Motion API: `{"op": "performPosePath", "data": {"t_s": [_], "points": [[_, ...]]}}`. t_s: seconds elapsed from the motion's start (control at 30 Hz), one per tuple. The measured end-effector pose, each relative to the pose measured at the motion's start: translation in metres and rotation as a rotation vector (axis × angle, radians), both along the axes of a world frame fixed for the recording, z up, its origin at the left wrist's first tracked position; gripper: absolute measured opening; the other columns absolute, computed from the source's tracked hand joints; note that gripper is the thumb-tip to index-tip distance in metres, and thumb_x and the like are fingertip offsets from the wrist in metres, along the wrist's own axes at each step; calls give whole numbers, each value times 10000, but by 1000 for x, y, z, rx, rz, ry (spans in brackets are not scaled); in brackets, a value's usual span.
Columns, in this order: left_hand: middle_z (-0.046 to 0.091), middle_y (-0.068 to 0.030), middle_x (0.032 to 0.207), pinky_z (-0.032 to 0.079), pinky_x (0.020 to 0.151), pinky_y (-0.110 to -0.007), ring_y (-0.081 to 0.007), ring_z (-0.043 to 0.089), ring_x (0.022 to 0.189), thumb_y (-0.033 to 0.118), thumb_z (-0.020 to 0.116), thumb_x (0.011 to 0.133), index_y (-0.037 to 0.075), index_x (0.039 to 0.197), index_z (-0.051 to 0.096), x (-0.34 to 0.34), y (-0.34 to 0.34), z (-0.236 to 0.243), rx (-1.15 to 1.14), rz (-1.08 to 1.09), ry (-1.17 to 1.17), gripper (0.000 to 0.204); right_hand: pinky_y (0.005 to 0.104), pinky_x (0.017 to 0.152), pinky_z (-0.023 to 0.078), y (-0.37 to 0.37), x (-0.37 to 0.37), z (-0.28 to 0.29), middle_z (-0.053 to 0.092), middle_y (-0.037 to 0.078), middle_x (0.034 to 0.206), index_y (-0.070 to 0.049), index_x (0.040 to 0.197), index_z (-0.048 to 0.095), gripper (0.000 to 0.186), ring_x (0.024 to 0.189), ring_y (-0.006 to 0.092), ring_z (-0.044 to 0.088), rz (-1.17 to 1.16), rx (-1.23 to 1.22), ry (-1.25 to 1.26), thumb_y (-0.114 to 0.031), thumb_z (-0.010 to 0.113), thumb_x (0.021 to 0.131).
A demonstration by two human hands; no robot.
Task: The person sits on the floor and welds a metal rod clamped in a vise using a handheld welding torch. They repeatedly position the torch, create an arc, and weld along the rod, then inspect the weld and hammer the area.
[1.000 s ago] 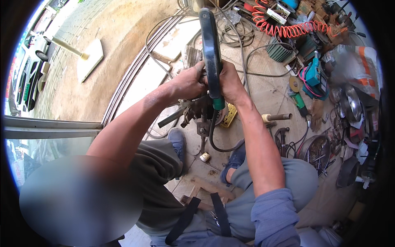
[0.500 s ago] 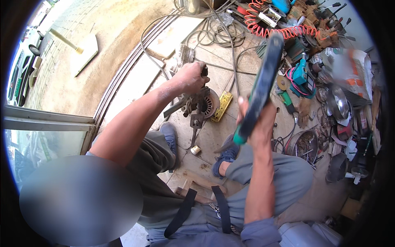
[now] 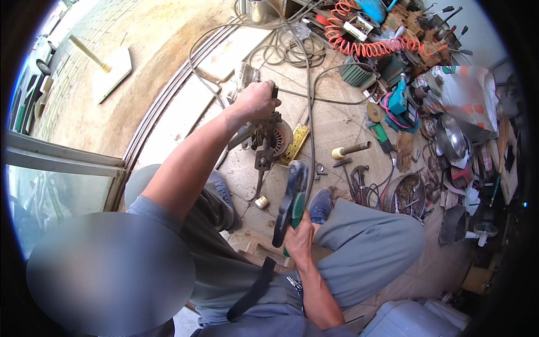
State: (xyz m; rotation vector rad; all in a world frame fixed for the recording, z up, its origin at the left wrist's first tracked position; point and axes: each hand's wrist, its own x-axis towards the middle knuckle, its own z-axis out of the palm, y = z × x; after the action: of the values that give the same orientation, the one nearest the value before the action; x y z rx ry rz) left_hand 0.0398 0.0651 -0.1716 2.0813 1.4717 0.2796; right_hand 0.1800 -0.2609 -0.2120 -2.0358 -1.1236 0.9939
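My left hand [image 3: 255,104] is closed around a dark upright part on top of a greasy metal machine [image 3: 263,143], which has a round vented housing and a lever hanging down. My right hand [image 3: 300,240] grips a long black tool with a green handle [image 3: 293,205], held upright over the floor between my legs. I cannot make out its exact kind. A yellow power strip [image 3: 295,144] lies just right of the machine. Below the machine's lever rests a small cream-coloured fitting [image 3: 261,201].
A pipe with a cream end [image 3: 351,150], a green angle grinder [image 3: 379,135], a glove [image 3: 403,150] and a round pan of scraps [image 3: 405,194] lie to the right. Cables [image 3: 309,73] cross the floor ahead. A glass door [image 3: 62,208] stands at left, a coiled orange hose [image 3: 387,48] at back right.
My right hand has brought the black-and-green tool down and to the left, from high on the right to near my knees. My left hand stays on the machine.
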Motion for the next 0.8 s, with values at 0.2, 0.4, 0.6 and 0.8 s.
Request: {"op": "performPosePath", "data": {"t_s": [0.2,0.4,0.6,0.8], "points": [[669,-269,911,514,808,-470,-416,658,920,261,699,873,-39,1041,587,-6,-5,3,34,6,-40,362,440,638,496,17,-7,-22,655,228,751,35,942,570,196,719,378,688,-79,-30,67,-83,686,836],[676,-265,942,515,829,-462,-395,661,944,251,705,876,-21,1099,595,-5,-7,7,-19,48,-32,369,481,653,486,27,-23,-40,638,258,718,39,893,563,258,742,441,671,-75,39,51,-186,684,863],[681,-249,945,520,819,-463,-389,666,924,253,705,878,-26,1085,602,-6,-4,3,-10,36,-5,362,504,659,478,26,-26,-47,632,278,726,50,899,552,274,762,474,656,-8,70,38,-194,677,879],[680,-258,936,525,824,-465,-397,667,926,271,702,877,-36,1052,605,-5,-6,6,-3,48,17,367,507,669,480,32,-25,-44,637,287,747,59,922,555,285,781,478,659,9,14,54,-192,682,877]]}}
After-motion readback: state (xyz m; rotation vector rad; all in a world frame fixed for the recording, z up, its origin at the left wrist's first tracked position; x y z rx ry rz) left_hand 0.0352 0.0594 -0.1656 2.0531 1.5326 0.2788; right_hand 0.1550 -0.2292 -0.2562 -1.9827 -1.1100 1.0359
